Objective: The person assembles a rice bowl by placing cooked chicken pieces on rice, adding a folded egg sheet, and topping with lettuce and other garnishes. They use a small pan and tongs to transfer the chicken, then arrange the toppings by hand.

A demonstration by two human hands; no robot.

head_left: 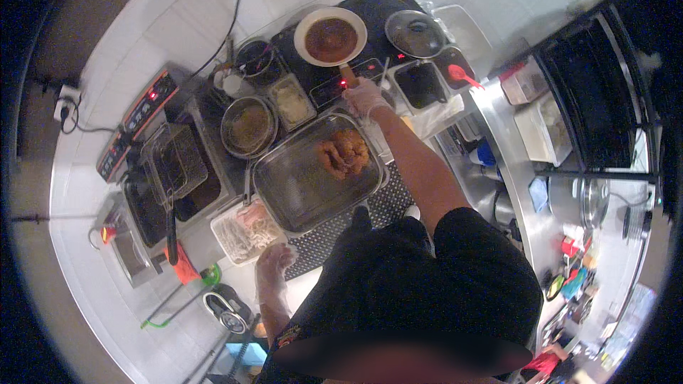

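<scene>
My right hand (366, 97), in a clear plastic glove, is closed round the brown handle of a pale frying pan (302, 37). Reddish-brown sauce (331, 38) fills the pan's bottom, and the pan rests on a black induction cooker (324, 90). My left hand (274, 260), gloved too, hangs beside the near edge of a white tub (222, 239) of pale floury pieces; its fingers are loosely bent and I see nothing in them. Between my arms lies a metal tray (292, 188) with a heap of crisp brown fried food (343, 154) at its far right.
A glass-lidded pot (415, 33) and a dark square container (420, 85) stand right of the pan. A red ladle (462, 75) lies beyond. Left are a round strainer (249, 126), a tub of pale shreds (292, 104), and a deep fryer with a wire basket (174, 160). A black shelf rack (597, 92) is far right.
</scene>
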